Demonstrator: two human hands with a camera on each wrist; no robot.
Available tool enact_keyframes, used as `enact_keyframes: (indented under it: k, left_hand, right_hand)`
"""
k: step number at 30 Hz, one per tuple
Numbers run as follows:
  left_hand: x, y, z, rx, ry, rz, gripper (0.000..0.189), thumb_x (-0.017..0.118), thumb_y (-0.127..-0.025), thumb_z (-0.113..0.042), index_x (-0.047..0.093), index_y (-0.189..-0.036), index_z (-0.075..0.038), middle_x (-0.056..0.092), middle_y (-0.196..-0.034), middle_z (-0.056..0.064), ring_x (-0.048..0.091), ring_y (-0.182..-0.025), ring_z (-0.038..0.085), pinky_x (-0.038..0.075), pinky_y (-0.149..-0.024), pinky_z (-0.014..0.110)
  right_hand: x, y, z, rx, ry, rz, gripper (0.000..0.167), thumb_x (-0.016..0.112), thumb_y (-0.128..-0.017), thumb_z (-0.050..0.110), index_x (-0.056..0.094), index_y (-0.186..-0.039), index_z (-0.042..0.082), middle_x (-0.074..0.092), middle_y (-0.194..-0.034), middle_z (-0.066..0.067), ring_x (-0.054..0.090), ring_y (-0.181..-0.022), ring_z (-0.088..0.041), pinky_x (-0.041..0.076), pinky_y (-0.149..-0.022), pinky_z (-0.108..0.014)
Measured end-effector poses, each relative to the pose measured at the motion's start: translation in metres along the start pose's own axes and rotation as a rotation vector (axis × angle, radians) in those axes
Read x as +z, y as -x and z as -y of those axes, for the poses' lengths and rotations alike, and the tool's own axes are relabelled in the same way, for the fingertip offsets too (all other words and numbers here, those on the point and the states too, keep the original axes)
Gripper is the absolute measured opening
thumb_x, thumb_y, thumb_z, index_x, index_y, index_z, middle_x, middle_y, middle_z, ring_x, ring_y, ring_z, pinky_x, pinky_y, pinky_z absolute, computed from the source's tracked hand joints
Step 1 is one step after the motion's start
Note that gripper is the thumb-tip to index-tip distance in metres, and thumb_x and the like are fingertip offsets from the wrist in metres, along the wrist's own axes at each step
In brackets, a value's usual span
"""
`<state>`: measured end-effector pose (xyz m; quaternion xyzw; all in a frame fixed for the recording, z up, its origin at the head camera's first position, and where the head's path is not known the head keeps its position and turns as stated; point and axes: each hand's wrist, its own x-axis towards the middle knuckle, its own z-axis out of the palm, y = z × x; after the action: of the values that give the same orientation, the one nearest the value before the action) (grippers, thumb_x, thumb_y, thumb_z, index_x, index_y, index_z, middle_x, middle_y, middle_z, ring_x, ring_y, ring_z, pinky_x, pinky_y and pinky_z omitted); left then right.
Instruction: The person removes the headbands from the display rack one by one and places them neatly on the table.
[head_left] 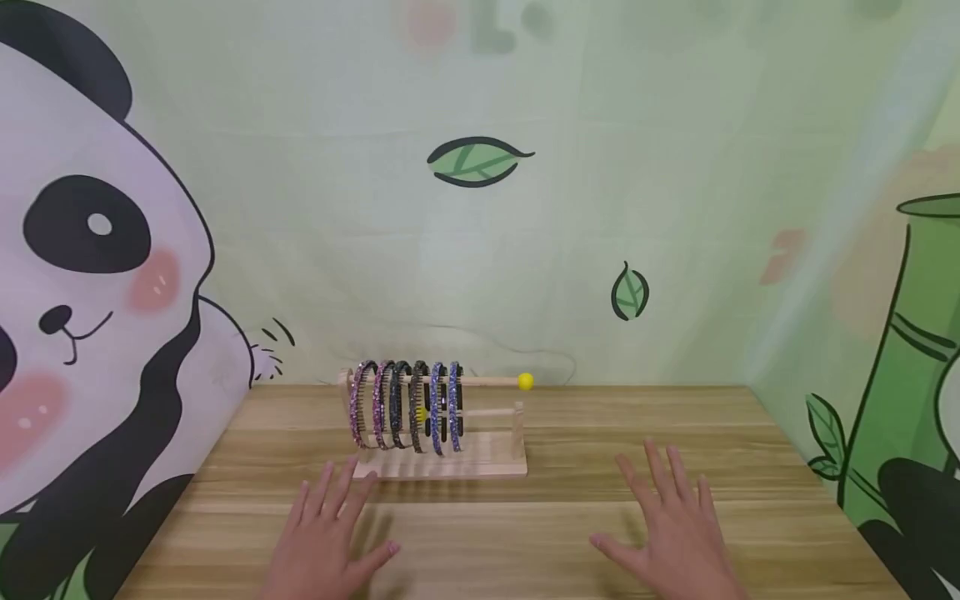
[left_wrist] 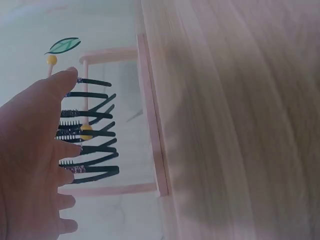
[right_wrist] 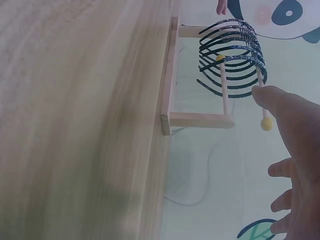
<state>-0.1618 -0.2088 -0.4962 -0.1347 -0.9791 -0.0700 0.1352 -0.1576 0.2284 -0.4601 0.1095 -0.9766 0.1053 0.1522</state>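
Observation:
A wooden headband stand (head_left: 487,457) stands toward the back of the table, left of centre. Several glittery headbands with comb teeth hang in a row from its upper rod, from purple-pink headbands (head_left: 356,417) on the left through dark ones to blue headbands (head_left: 454,421) on the right. A yellow ball (head_left: 526,382) caps the rod's right end. My left hand (head_left: 318,537) is spread with straight fingers in front of the stand's left end, holding nothing. To the right of the stand, my right hand (head_left: 671,537) is likewise spread, palm down and without any object.
The wood-grain table (head_left: 555,542) runs back to a cloth backdrop (head_left: 337,208) printed with a panda, leaves and bamboo. Low on the backdrop, a thin cord-like line (head_left: 517,346) curves behind the stand.

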Motion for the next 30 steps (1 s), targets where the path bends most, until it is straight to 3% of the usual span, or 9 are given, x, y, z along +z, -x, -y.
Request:
enact_keyframes:
  k: [8,12,19,30]
  left_hand:
    - [-0.01,-0.006,0.011,0.005,0.013,-0.054,0.091,0.062,-0.091,-0.068,0.039,-0.157,-0.01,0.032,-0.164,0.019,0.028,-0.149,0.047,0.024,-0.117,0.066]
    - [-0.013,-0.01,0.021,-0.016,0.034,-0.023,0.091,0.057,-0.093,-0.071,0.041,-0.155,-0.006,0.031,-0.163,0.023,0.028,-0.148,0.049,0.025,-0.117,0.064]
    - [-0.016,-0.018,0.037,-0.02,0.12,-0.008,0.09,0.056,-0.095,-0.068,0.04,-0.154,-0.001,0.033,-0.16,0.028,0.029,-0.147,0.05,0.028,-0.117,0.061]
    - [-0.003,-0.03,0.057,-0.085,0.269,-0.079,0.083,0.07,-0.091,-0.059,0.048,-0.15,-0.005,0.046,-0.154,0.024,0.052,-0.13,0.052,0.043,-0.103,0.067]
  right_hand:
    - [-0.009,-0.009,0.0,-0.018,0.009,-0.011,0.099,0.063,-0.08,0.081,0.046,-0.154,0.018,0.026,-0.166,-0.022,0.02,-0.15,-0.048,0.024,-0.107,-0.079]
    - [-0.012,-0.013,0.001,-0.038,0.001,-0.035,0.097,0.069,-0.08,0.075,0.045,-0.155,0.018,0.026,-0.166,-0.021,0.019,-0.151,-0.047,0.025,-0.108,-0.077]
    - [-0.017,-0.022,0.003,-0.066,-0.002,-0.05,0.097,0.066,-0.081,0.078,0.044,-0.155,0.019,0.026,-0.166,-0.02,0.019,-0.152,-0.046,0.026,-0.109,-0.075]
    - [-0.022,-0.036,0.012,-0.138,-0.017,-0.11,0.093,0.069,-0.083,0.072,0.043,-0.156,0.02,0.03,-0.165,-0.019,0.024,-0.151,-0.044,0.03,-0.11,-0.071]
